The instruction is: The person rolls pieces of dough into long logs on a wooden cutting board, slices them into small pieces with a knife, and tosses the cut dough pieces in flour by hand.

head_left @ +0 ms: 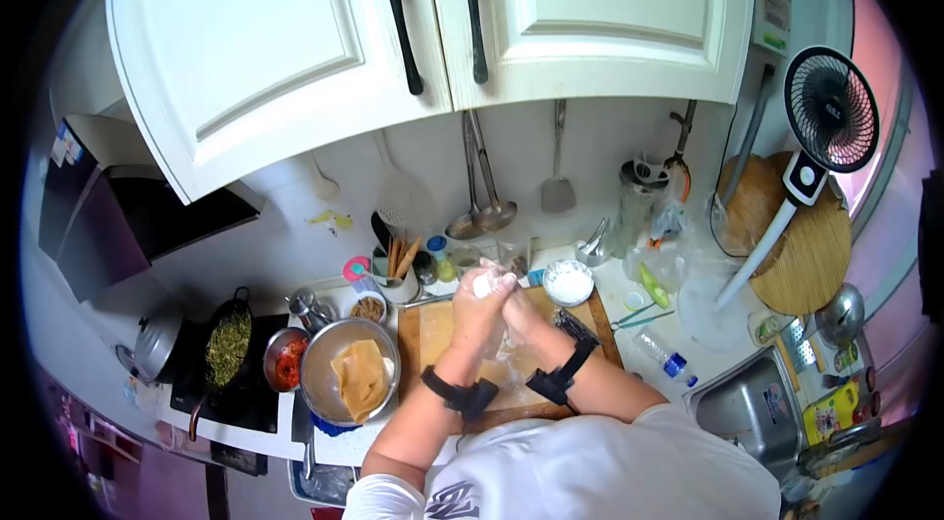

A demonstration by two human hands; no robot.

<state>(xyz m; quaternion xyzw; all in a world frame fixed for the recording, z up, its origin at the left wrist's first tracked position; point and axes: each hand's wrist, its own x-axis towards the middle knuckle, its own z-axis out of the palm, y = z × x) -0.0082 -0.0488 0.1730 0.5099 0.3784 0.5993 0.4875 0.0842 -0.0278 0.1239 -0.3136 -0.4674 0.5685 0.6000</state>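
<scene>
Over the floured wooden board (428, 328), my left hand (475, 317) and my right hand (523, 312) meet with fingers closed together. Between them shows a white lump of dough (486, 284), partly covered by the fingers. Flour whitens the fingers. A bowl of white flour (568, 281) stands just beyond my right hand. To the left of the board, a metal bowl (312, 384) holds a tan sheet or cloth (362, 377). Each wrist wears a black strap with a small device.
At the left, a black wok (230, 348) of chopped greens sits on the stove beside a bowl of red food (288, 364). A water bottle (665, 359), the sink (752, 407) and a standing fan (831, 109) are at the right. Cabinets (590, 19) hang overhead.
</scene>
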